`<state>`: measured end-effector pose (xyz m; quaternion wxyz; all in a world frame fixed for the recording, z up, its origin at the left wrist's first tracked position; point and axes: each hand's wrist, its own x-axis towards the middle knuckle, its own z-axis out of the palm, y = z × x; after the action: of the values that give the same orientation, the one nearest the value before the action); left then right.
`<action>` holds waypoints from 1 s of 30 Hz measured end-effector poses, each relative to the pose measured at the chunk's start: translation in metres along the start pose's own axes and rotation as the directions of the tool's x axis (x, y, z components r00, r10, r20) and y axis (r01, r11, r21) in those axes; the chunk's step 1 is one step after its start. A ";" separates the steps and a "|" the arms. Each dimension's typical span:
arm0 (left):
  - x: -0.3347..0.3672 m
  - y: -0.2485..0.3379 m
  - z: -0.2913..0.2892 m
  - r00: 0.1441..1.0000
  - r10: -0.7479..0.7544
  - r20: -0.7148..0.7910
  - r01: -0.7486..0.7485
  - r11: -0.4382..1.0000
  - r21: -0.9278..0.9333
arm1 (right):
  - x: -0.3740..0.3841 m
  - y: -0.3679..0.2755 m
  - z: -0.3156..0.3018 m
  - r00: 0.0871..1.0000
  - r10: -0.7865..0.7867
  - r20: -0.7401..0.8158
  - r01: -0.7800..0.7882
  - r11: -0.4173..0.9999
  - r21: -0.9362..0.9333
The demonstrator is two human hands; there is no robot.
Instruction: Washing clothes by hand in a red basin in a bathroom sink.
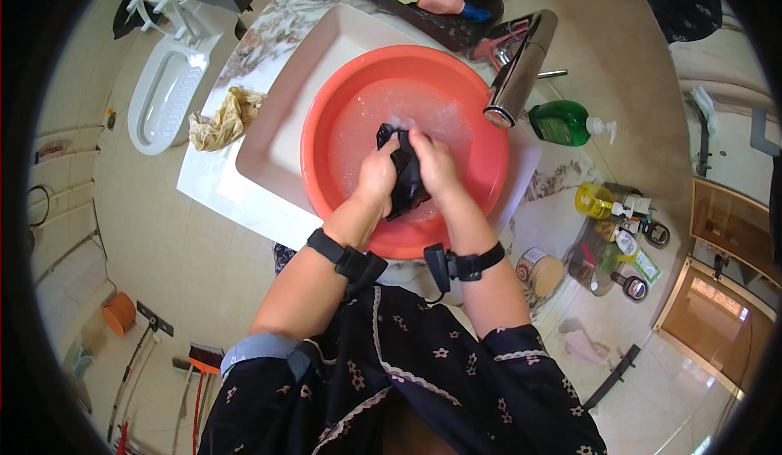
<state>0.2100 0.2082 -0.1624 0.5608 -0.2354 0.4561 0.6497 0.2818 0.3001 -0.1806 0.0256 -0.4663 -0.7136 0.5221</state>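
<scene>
A dark floral dress (423,382) fills the lower edge, forearms reaching up from it. Both the left hand (378,175) and right hand (434,164) close tightly around a black cloth (405,180), bunched between them over soapy water in the red basin (326,170), which sits in the sink (273,141) under the tap (519,72), seemingly for rubbing.

There is one camera, and it sits up on the person's head and looks straight down. It is close to the red bowl (405,149) in the sink (285,105), which fills the middle. The round lens bends the edges, so the floor (187,259) and toilet (167,88) curl around the sides.
</scene>
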 end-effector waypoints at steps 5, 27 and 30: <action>-0.001 0.032 -0.024 0.996 0.021 0.091 -0.014 0.996 -0.084 | 0.014 -0.007 -0.031 0.975 -0.173 -0.136 0.158 0.981 -0.111; 0.031 0.025 -0.048 0.990 0.120 -0.073 -0.134 0.964 -0.230 | -0.037 -0.034 0.041 0.962 -0.110 0.251 0.209 0.888 -0.409; 0.028 0.023 -0.044 0.974 -0.142 0.176 0.198 0.913 -0.358 | -0.054 -0.022 0.029 0.943 -0.278 0.184 0.316 0.922 -0.225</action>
<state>0.1723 0.1859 -0.1982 0.5922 -0.3283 0.2597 0.6885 0.2828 0.2413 -0.1531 -0.0079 -0.3115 -0.8365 0.4507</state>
